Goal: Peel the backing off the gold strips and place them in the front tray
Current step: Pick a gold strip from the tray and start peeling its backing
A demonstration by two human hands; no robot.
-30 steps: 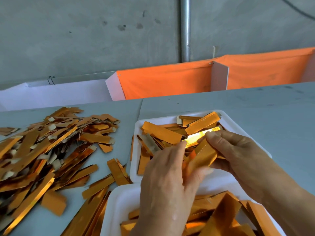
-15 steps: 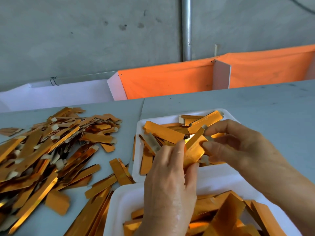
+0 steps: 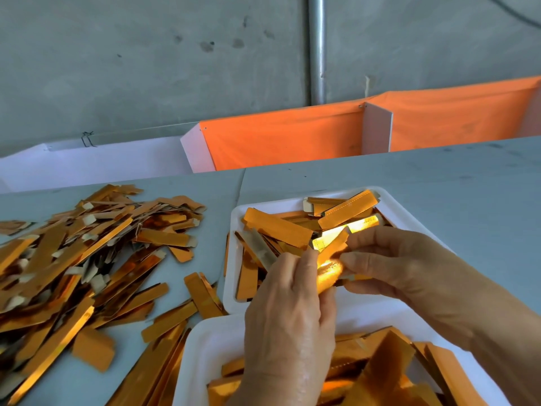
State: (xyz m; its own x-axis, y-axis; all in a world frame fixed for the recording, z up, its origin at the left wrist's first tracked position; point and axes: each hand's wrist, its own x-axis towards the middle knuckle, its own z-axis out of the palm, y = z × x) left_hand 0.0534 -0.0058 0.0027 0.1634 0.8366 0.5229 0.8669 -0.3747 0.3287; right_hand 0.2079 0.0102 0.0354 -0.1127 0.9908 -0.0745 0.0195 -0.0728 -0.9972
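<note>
Both hands pinch one gold strip (image 3: 329, 266) above the far white tray (image 3: 234, 276): the left hand (image 3: 288, 326) curls round its lower end, the right hand (image 3: 392, 265) nips its upper edge. The fingertips hide where the backing splits. The near tray (image 3: 205, 344) is cut off below.

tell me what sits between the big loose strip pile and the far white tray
A few stray gold strips on bare grey table, seen in the head view.
</note>
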